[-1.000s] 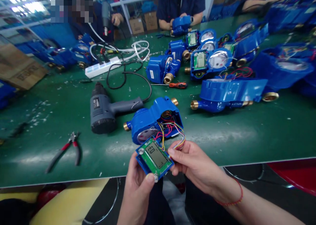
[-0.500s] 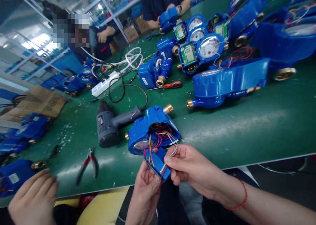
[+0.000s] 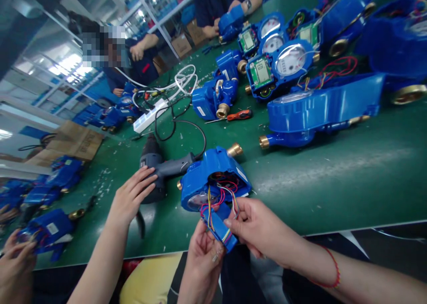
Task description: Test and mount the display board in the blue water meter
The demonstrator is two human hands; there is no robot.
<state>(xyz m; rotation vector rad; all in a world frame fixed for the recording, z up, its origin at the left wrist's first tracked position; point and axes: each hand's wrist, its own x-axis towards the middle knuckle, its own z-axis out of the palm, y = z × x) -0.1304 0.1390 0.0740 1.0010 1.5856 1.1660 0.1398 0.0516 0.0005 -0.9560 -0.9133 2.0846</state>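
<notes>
My left hand holds a small blue display module from below at the table's near edge, its back turned toward me. My right hand pinches the bundle of coloured wires that runs from the module into an open blue water meter lying on the green table. Both hands are closed. A co-worker's hand reaches in from the left, fingers spread, onto a grey heat gun just left of the meter.
Many blue water meters crowd the far right. An orange screwdriver, a white power strip with cables and cardboard boxes lie beyond. Other people work at the far side. A second co-worker hand holds a meter at lower left.
The module was turned from screen-up to back-up. The view swung left. A co-worker's hand came in from the left and reached the heat gun, now covering the pliers.
</notes>
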